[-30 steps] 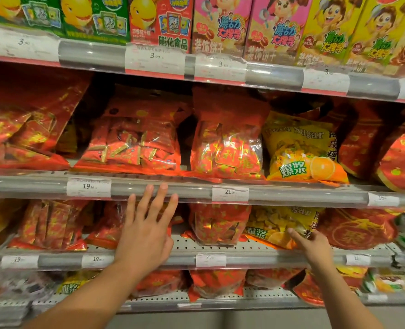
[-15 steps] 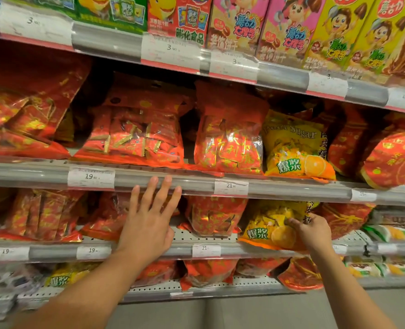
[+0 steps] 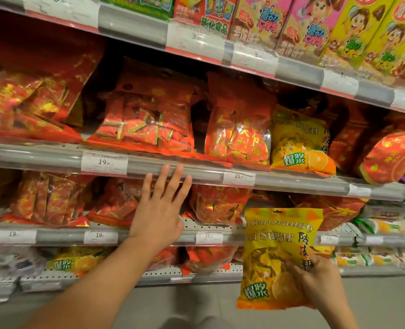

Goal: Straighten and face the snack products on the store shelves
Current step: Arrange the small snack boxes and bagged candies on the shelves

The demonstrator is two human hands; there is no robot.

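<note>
My right hand (image 3: 320, 283) grips a yellow bag of orange candy (image 3: 272, 255) by its lower right side and holds it upright in front of the shelves, clear of them. My left hand (image 3: 159, 210) is spread with straight fingers in front of the second shelf from the bottom, fingertips reaching up over the grey price rail (image 3: 196, 174) of the shelf above. A matching yellow bag (image 3: 298, 141) stands on the shelf above, between red candy bags (image 3: 237, 136). More red bags (image 3: 215, 205) lie on the lower shelf behind my hands.
Pink and yellow snack boxes (image 3: 315, 32) line the top shelf. Green and white packs (image 3: 386, 226) lie at the right on the lower shelves. Another yellow bag (image 3: 78, 262) rests on the bottom shelf at the left. Grey floor shows below.
My right hand has pulled the yellow bag out of the lower shelf and down toward me, now upright in the open. My left hand stays spread by the rail.
</note>
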